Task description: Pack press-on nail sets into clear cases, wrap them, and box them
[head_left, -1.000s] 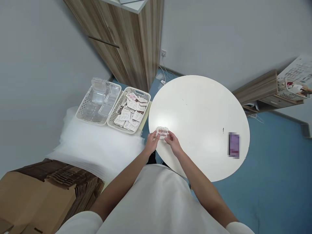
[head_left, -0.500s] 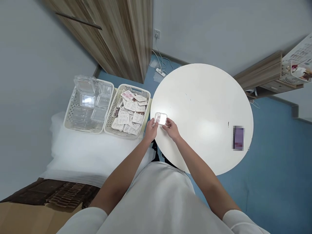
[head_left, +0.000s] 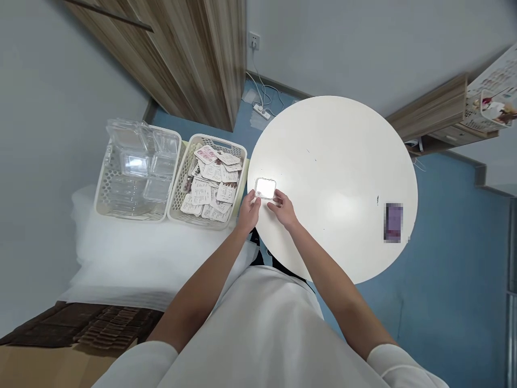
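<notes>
A small clear plastic box (head_left: 265, 188), its top bright with glare, is held at the left edge of the round white table (head_left: 343, 145). My left hand (head_left: 248, 211) grips its left front corner between thumb and fingers. At the opposite side, my right hand (head_left: 284, 209) has its fingers curled round the right edge, thumb near the front corner. Glare hides what is inside the box. To the left stands a white basket of printed cards (head_left: 210, 180). Beside that is another white basket holding clear plastic boxes (head_left: 133, 188).
A blurred purple rectangular item (head_left: 393, 222) lies at the table's right side. White foam sheeting (head_left: 121, 258) spreads under the baskets, with a cardboard box (head_left: 52, 366) nearer me. A wooden cabinet (head_left: 194, 59) and a power strip (head_left: 262, 112) are beyond.
The glare now covers the whole top of the plastic box, which seems slightly tilted differently. Both hands keep their places on it. The camera view has shifted a little.
</notes>
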A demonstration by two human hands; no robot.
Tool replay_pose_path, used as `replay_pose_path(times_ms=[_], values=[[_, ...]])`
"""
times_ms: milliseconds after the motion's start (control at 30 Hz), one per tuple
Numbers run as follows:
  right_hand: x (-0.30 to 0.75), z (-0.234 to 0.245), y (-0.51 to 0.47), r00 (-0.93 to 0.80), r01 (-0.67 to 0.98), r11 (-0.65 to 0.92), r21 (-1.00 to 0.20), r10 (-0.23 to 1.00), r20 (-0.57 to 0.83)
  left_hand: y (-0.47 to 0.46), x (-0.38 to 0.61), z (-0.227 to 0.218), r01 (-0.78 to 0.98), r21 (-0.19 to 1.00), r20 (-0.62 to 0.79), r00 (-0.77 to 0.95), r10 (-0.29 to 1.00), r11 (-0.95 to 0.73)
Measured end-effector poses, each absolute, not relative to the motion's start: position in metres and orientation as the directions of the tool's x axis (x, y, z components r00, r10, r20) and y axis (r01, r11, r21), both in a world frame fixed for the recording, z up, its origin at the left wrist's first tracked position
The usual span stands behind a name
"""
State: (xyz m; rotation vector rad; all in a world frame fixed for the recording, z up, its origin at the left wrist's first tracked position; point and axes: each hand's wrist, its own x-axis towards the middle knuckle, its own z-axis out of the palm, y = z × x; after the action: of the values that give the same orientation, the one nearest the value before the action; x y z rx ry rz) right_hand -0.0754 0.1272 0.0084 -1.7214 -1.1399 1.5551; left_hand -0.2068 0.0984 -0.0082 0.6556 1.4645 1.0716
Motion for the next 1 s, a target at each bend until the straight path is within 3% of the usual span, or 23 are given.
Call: replay_pose_path(times_ms=[367,733,1000], values=[[-0.059,0.011,0.104,-0.137,0.26,-0.461,-0.849,0.852,-0.505,0.069,-0.197,-0.015,-0.035,0.922,-0.385,-0.205,0.9,0.386],[-0.003,0.036,0.047,-0.251,0.309,-0.442,-0.842,0.816,-0.521,-0.007,-0.177,0.016,-0.068,0.857,-0.514,-0.196,0.835,0.512],[0.001,0.034,0.008,-0.441,0.291,-0.443,-0.848,0.725,-0.53,-0.093,-0.163,0.024,0.099,0.743,-0.631,-0.225,0.743,0.662]])
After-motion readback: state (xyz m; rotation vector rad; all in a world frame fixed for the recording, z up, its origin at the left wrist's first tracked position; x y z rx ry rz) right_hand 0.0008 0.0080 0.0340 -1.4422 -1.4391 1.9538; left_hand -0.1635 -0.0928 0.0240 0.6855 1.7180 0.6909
